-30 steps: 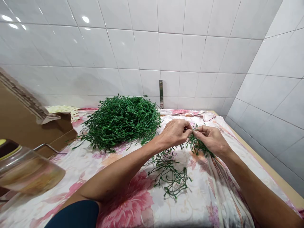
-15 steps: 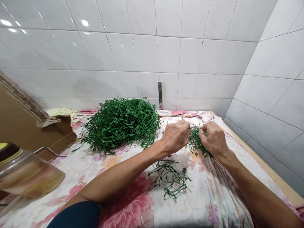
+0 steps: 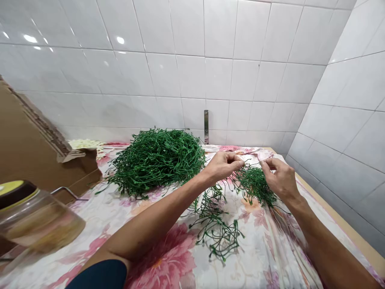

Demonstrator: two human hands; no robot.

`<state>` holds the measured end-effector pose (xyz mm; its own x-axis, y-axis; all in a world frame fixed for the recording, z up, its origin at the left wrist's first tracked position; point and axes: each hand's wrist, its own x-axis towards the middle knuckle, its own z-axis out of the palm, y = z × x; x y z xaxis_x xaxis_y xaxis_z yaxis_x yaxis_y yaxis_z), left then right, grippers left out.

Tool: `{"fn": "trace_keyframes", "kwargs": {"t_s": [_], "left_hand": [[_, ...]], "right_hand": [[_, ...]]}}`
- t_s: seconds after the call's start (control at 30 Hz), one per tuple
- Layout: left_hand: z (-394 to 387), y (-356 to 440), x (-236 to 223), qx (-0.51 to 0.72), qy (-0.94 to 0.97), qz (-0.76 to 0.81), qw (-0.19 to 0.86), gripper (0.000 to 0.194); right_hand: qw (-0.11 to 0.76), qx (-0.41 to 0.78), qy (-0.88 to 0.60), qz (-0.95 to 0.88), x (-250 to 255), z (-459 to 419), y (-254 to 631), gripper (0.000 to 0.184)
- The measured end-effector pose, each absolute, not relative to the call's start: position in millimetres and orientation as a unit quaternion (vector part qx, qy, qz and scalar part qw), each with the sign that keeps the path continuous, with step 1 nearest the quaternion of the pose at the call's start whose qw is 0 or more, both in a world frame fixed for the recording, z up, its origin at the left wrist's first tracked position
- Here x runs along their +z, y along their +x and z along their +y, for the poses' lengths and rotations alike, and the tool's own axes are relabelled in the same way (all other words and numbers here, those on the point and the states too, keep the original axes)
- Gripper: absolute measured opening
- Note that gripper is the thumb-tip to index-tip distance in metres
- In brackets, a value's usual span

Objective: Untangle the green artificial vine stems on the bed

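Thumb and fingertips of my left hand [image 3: 225, 164] are pinched on the end of a thin green stem. My right hand [image 3: 279, 176], to its right, is also closed in a pinch, and a fine green strand spans the gap between the two. Right under them lies a small heap of green stems [image 3: 254, 184] with tiny bud-like tips. Closer to me is a loose scatter of similar stems [image 3: 221, 237]. A much larger pile of green stems [image 3: 159, 160] rests to the left of my left hand, toward the wall.
A floral cloth [image 3: 120, 224] covers the surface. On the left stand a torn cardboard box [image 3: 30, 140] and a clear jar [image 3: 45, 220] with a yellow-and-dark lid. Pale small pieces [image 3: 86, 144] lie at the back left. A metal strip [image 3: 206, 126] is against the white tiled wall [image 3: 189, 76].
Both hands have turned from tighter fists into fingertip pinches, and a strand now shows between them. More of the small heap is visible. The view has shifted slightly.
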<state>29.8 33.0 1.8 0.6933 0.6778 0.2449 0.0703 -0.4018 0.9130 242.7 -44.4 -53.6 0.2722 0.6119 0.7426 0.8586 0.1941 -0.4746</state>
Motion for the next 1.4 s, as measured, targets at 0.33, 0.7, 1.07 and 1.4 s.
{"fn": "trace_keyframes", "kwargs": {"t_s": [0.33,0.7,1.07,1.4], "left_hand": [[41,29,1,0.338,0.758,0.252,0.498,0.023],[37,36,-8,0.302,0.782,0.235,0.492,0.019],[38,40,-17,0.303,0.783,0.213,0.500,0.024],[32,38,-11,0.294,0.794,0.239,0.475,0.020]], "right_hand": [[0.498,-0.090,-0.624,-0.595,-54,-42,249,0.018],[0.548,0.093,-0.532,-0.639,-47,-49,227,0.027],[0.509,-0.015,-0.495,-0.704,-49,-50,222,0.013],[0.588,0.114,-0.493,-0.631,-57,-48,216,0.015]]}}
